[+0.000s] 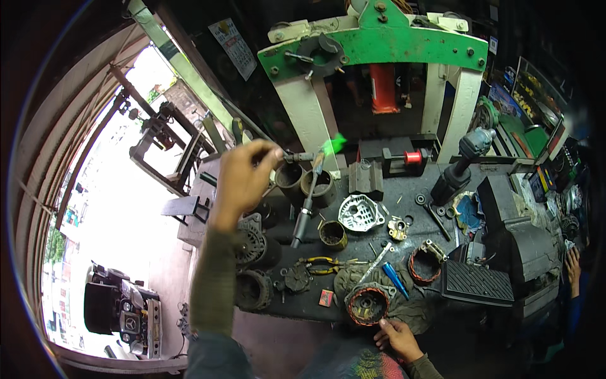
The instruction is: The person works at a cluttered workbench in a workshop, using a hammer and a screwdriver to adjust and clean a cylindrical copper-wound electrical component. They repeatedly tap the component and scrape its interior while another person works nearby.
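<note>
My left hand (243, 183) is raised over the left part of the bench. Its thumb and forefinger pinch together at the end of a short dark metal piece (298, 156); what exactly they grip I cannot make out. That piece lies beside a slim torch-like tool (304, 218) with a grey cylindrical handle and a bright green flame-like patch (335, 144) at its upper end. At the bench's front edge, my right hand (399, 341) grips the rim of a round alternator stator (367, 307) with copper windings. The stator rests partly on a dark rag (413, 312).
Around lie a blue tapered tool (396, 280), yellow-handled pliers (322, 264), a second wound stator (426, 264), a silver alternator housing (361, 213) and metal cups (333, 235). A green-and-white press frame (379, 43) stands behind. Another person's hand (573, 271) shows at far right.
</note>
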Motion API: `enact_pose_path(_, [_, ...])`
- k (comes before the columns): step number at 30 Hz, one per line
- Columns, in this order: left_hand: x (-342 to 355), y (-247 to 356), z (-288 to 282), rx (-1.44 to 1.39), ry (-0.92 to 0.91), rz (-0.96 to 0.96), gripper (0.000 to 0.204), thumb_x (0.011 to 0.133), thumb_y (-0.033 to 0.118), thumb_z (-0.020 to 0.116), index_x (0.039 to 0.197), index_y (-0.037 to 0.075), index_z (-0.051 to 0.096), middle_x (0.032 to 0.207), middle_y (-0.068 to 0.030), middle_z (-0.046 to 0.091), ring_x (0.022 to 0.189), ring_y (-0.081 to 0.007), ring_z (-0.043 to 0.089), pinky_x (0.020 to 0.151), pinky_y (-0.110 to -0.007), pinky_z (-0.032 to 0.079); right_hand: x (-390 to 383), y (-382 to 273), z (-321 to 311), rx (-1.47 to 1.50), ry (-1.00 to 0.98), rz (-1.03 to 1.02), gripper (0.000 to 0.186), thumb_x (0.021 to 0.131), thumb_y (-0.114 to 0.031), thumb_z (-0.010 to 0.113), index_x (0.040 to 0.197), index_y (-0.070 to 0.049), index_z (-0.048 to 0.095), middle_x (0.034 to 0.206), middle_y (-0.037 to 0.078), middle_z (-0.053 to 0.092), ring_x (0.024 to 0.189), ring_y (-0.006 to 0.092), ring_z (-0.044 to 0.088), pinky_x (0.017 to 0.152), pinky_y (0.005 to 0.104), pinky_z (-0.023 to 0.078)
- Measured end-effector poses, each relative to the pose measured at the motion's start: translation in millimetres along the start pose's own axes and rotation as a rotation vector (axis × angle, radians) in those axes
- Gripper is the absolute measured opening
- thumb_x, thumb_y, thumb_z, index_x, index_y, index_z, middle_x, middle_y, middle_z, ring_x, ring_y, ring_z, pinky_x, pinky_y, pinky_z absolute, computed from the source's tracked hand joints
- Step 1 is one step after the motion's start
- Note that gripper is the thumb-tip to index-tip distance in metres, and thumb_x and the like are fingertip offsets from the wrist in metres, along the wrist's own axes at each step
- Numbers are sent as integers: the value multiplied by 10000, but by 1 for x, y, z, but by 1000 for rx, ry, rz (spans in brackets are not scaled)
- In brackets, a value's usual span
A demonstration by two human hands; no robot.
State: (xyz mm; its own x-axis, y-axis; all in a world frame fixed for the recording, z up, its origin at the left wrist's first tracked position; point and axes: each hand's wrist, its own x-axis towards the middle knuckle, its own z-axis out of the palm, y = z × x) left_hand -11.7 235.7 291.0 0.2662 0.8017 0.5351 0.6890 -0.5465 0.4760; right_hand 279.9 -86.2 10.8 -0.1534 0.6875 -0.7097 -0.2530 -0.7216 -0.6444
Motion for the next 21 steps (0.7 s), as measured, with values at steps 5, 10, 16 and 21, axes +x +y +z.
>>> enact_pose_path(5, [89, -118, 48, 910, -456, 153, 164, 861, 146, 706, 920, 20, 795, 933, -236, 764, 876, -426, 749, 830, -513, 606, 10, 10, 22, 84, 143, -30, 528, 1036, -416, 705, 1138, 96, 631, 829, 168, 726, 640, 186, 697, 569, 307, 575])
enact_pose_path(10, [107, -187, 84, 1273, -761, 233, 199, 874, 174, 734, 1037, 141, 843, 1088, -109, 810, 1119, -275, 751, 927, -409, 566, 9, 24, 38, 151, 280, -70, 464, 1065, -376, 659, 1126, 80, 599, 865, 206, 734, 654, 226, 718, 581, 339, 592])
enact_pose_path(16, [100, -203, 82, 1368, -934, 71, 309, 1019, 257, 575, 1176, 158, 822, 1242, -82, 785, 1211, -278, 721, 1150, -480, 377, 13, 31, 51, 221, 360, -158, 422, 1069, -340, 655, 1116, 74, 587, 864, 221, 739, 656, 241, 728, 573, 335, 604])
enact_pose_path(21, [93, -205, 74, 1340, -951, 46, 337, 1035, 219, 529, 1195, 148, 817, 1247, -101, 782, 1224, -285, 717, 1199, -508, 338, 15, 33, 53, 236, 376, -169, 436, 1043, -325, 696, 1122, 82, 562, 852, 224, 728, 658, 245, 726, 568, 348, 607])
